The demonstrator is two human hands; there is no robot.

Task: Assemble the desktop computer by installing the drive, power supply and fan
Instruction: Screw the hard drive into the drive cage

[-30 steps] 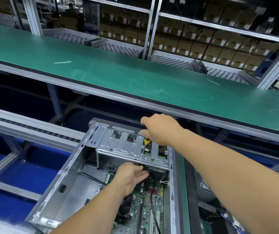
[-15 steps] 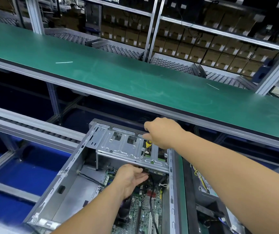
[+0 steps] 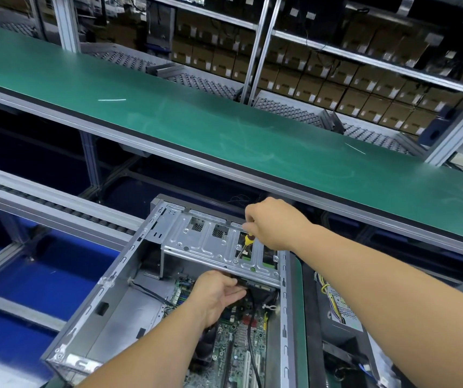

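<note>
Fingers of the right hand (image 3: 273,224) curl round the yellow-handled screwdriver (image 3: 243,245), which has swung from nearly upright a second ago to slanting, handle up-right, tip down-left on a screw hole in the silver metal drive cage (image 3: 210,245) at the far end of the open grey computer case (image 3: 118,301). Driving seems about to begin. Left hand (image 3: 215,294), fingers loosely straight, braces the drive beneath the cage.
</note>
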